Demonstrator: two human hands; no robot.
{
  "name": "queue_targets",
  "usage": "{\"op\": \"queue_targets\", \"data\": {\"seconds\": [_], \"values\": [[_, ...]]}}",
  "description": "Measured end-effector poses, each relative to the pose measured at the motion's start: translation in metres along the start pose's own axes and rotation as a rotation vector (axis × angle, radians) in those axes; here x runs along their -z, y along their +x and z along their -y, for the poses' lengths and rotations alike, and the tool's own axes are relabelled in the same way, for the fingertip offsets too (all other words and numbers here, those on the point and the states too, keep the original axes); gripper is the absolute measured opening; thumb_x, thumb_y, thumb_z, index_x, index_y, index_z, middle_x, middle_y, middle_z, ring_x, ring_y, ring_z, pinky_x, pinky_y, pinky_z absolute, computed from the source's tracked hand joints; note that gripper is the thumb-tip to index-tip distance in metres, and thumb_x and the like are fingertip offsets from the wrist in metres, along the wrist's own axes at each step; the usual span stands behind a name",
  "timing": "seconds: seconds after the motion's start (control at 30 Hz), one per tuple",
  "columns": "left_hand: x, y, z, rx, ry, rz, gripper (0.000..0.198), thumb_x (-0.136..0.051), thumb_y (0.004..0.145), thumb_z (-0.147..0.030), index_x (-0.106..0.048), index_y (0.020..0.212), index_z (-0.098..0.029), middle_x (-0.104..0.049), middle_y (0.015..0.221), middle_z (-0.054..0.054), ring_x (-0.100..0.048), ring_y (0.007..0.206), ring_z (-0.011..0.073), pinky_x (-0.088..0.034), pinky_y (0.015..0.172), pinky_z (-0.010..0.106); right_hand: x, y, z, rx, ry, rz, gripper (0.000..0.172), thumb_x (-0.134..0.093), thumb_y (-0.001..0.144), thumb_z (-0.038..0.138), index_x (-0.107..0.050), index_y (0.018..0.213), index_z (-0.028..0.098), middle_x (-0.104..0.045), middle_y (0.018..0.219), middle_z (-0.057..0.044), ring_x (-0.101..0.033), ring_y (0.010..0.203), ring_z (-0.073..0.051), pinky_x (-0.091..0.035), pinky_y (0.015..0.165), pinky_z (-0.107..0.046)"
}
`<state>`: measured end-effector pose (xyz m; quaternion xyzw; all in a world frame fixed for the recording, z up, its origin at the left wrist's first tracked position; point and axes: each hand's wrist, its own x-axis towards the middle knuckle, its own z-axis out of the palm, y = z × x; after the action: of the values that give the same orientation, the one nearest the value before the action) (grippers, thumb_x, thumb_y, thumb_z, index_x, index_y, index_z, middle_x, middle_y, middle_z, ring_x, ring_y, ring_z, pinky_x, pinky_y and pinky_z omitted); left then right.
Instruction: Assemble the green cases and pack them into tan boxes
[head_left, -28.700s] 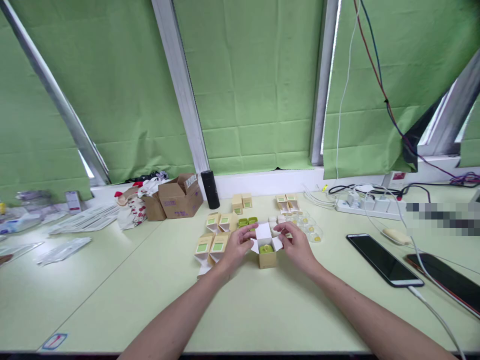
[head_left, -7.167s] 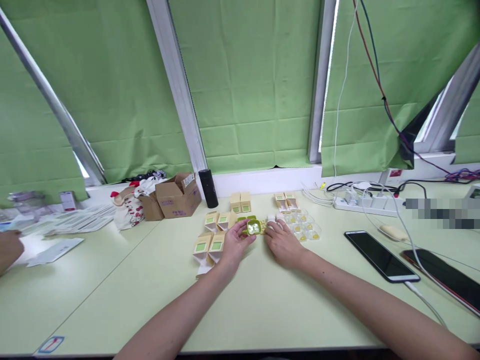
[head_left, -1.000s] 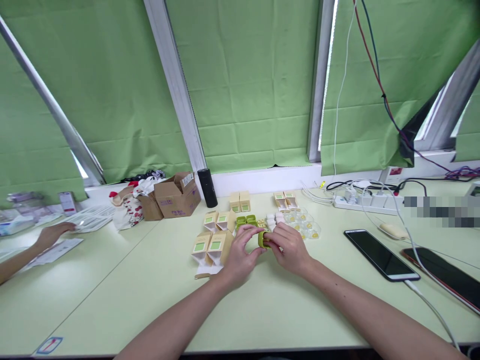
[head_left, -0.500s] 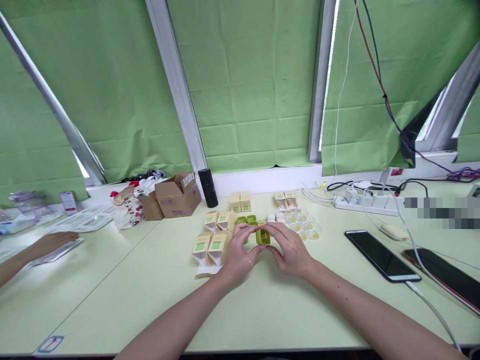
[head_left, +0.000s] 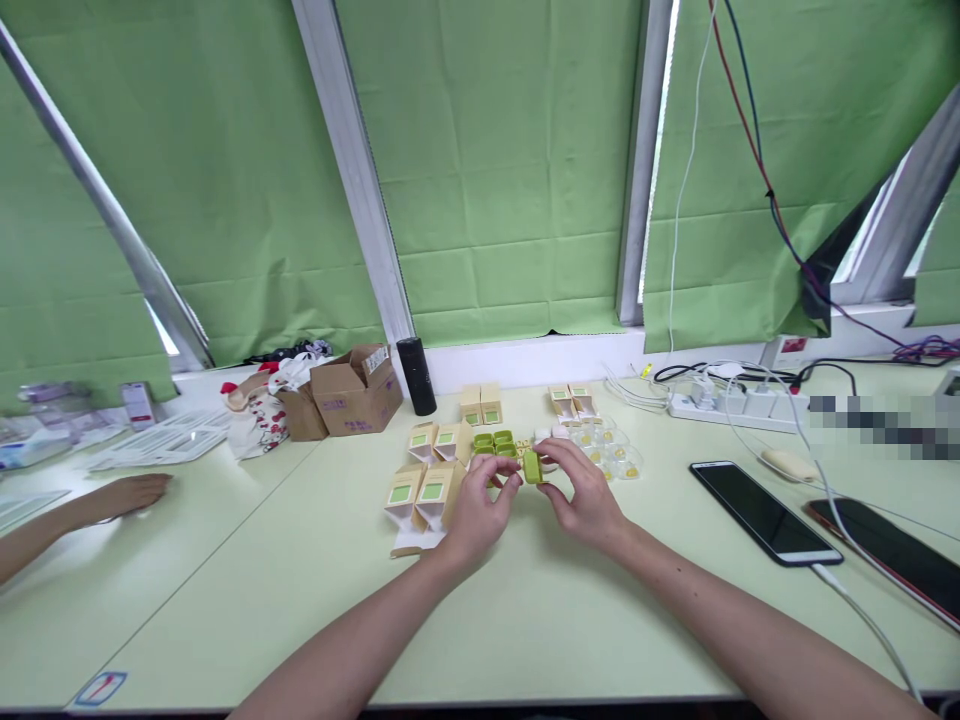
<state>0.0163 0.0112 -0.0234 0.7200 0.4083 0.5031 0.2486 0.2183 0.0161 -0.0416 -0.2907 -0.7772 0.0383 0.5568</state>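
Observation:
A small olive-green plastic box [head_left: 532, 466] is pinched between the thumb and fingers of my right hand [head_left: 581, 495], tilted just above the table. My left hand [head_left: 482, 502] is close beside it on the left, its thumb and fingertips drawn together; whether anything small is between them is hidden. Several green square containers [head_left: 493, 440] stand just behind my left hand. Small yellow pieces [head_left: 523, 449] lie beyond the held box. White round items [head_left: 561, 438] are partly covered by my right hand, near a clear plastic tray [head_left: 621, 460] with yellow pieces in it.
Open cardboard cartons with green labels [head_left: 433, 490] stand left of my hands, with more cartons [head_left: 480, 403] behind. A black cylinder [head_left: 416, 376] and brown box [head_left: 358, 392] stand farther back. Phones [head_left: 765, 510] and cables lie right. Another person's hand [head_left: 135, 493] is at left.
The green box has turned from showing its open hollow to showing a flat face. My left fingers have drawn away from it. The other person's hand has shifted slightly.

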Motion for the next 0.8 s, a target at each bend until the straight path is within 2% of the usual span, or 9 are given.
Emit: {"op": "queue_targets", "data": {"seconds": [0.2, 0.8], "values": [[-0.0038, 0.0006, 0.0044, 0.064, -0.068, 0.021, 0.019, -0.066, 0.097, -0.036, -0.072, 0.097, -0.019, -0.069, 0.102, 0.009, -0.068, 0.096, 0.0237, -0.055, 0.087, 0.038, -0.0041, -0.0017, -0.0009, 0.014, 0.011, -0.007, 0.055, -0.061, 0.09, 0.007, -0.056, 0.141, 0.028, -0.067, 0.131, -0.014, -0.068, 0.122, -0.032, -0.065, 0.097, -0.051], [-0.0048, 0.0009, 0.0022, 0.089, -0.122, 0.022, 0.023, -0.066, 0.096, -0.041, -0.068, 0.091, -0.019, -0.067, 0.091, 0.006, -0.066, 0.085, 0.0203, -0.054, 0.079, 0.033, -0.0057, -0.0016, -0.0033, 0.025, 0.015, 0.013, 0.051, -0.061, 0.09, 0.006, -0.058, 0.136, 0.026, -0.07, 0.126, -0.013, -0.069, 0.119, -0.03, -0.066, 0.097, -0.051]]}}
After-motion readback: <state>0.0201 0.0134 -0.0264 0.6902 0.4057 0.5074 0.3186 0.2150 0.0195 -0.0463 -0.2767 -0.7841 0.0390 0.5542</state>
